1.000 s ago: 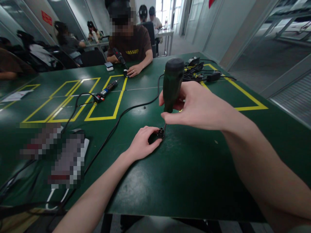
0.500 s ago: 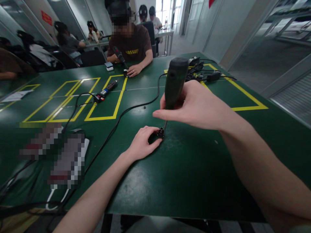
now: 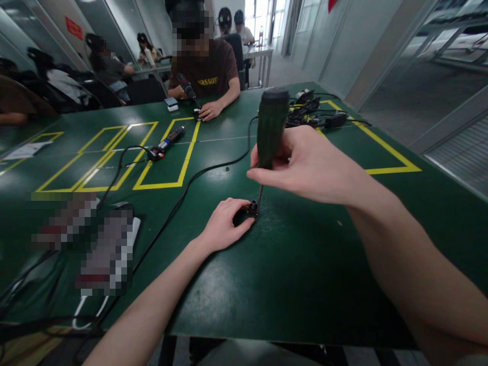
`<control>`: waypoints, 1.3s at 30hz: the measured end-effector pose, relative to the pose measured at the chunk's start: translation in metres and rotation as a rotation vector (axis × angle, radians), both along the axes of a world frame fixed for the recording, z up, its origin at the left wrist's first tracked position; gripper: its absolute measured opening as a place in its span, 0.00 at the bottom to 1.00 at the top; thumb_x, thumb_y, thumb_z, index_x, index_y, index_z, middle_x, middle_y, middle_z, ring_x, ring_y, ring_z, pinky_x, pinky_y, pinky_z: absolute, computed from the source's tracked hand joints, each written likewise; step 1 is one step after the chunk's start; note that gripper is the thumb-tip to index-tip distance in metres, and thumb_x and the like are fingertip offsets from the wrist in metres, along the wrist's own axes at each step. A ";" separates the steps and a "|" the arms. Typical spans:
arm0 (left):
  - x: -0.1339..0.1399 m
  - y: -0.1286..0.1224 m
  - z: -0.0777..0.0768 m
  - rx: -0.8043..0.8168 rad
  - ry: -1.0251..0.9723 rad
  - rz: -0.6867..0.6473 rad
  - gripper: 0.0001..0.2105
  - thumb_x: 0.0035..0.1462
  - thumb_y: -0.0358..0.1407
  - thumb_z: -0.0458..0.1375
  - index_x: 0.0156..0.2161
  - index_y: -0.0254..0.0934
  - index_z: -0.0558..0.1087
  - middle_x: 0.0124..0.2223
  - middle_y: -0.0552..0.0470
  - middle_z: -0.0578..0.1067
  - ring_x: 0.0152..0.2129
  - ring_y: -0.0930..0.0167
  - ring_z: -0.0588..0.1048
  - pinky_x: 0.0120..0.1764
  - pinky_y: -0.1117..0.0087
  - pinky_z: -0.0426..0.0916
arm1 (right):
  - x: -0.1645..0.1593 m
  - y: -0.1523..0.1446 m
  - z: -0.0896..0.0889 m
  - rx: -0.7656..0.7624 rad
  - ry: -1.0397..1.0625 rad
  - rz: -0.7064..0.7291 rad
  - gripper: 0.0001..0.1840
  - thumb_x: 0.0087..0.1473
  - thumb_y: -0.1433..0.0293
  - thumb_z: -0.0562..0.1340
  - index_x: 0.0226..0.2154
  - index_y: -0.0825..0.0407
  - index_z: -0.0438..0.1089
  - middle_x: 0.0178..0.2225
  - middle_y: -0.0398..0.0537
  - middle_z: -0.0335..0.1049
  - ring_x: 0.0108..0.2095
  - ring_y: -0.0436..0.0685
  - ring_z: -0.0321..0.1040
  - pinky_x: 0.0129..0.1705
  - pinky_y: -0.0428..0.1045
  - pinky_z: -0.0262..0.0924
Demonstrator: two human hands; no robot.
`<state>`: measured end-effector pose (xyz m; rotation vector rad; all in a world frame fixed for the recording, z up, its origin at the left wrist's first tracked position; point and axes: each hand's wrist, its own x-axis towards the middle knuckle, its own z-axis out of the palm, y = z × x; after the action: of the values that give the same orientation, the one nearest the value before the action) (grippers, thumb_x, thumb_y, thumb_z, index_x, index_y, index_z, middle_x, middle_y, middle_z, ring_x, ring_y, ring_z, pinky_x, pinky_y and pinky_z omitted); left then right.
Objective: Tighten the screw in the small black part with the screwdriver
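Driver handle back near upright after rightward tilt 0.5 s ago; right hand wrapped round it. Bit seated in small black part, near-centre of table, pinched by left hand. Reads as driving in progress.

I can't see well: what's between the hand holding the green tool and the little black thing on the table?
In the head view, only the screwdriver's thin metal shaft, running from the right hand down to the small black part.

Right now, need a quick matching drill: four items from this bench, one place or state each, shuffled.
1. electric screwdriver
2. small black part
3. red-tipped driver
4. black adapters

a. piled at the far right
b. pinned on the table by the left hand
c. upright in the right hand
d. lying inside a yellow box

Pairs: 1-c, 2-b, 3-d, 4-a
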<state>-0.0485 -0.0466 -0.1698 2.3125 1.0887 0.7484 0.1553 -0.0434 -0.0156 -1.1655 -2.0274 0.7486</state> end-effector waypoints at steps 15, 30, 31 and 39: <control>-0.001 0.001 -0.001 0.004 -0.002 0.003 0.12 0.63 0.38 0.61 0.50 0.39 0.74 0.47 0.46 0.81 0.44 0.62 0.78 0.52 0.55 0.72 | 0.001 -0.002 0.001 -0.015 0.007 0.030 0.08 0.47 0.72 0.70 0.29 0.51 0.71 0.28 0.42 0.69 0.29 0.53 0.64 0.29 0.48 0.56; 0.000 0.001 -0.001 -0.001 -0.002 0.000 0.11 0.63 0.38 0.61 0.49 0.38 0.74 0.47 0.45 0.81 0.45 0.61 0.78 0.52 0.55 0.72 | 0.000 -0.002 0.001 -0.021 -0.021 -0.019 0.09 0.49 0.67 0.71 0.27 0.51 0.72 0.25 0.42 0.66 0.27 0.53 0.63 0.28 0.50 0.54; 0.000 0.001 -0.001 0.002 -0.003 0.000 0.11 0.63 0.38 0.61 0.49 0.38 0.74 0.47 0.45 0.81 0.45 0.61 0.78 0.52 0.54 0.72 | 0.000 -0.001 0.001 -0.027 -0.026 -0.026 0.10 0.51 0.66 0.71 0.26 0.51 0.72 0.24 0.42 0.66 0.27 0.53 0.63 0.28 0.50 0.54; -0.002 0.000 -0.002 0.015 -0.003 -0.008 0.12 0.63 0.38 0.61 0.50 0.37 0.74 0.47 0.45 0.81 0.45 0.61 0.78 0.52 0.54 0.72 | 0.001 0.000 0.001 -0.036 -0.012 -0.005 0.08 0.47 0.68 0.71 0.29 0.52 0.73 0.26 0.41 0.68 0.28 0.53 0.66 0.29 0.49 0.57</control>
<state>-0.0501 -0.0463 -0.1722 2.3267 1.0756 0.7592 0.1559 -0.0432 -0.0148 -1.1979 -2.0282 0.7795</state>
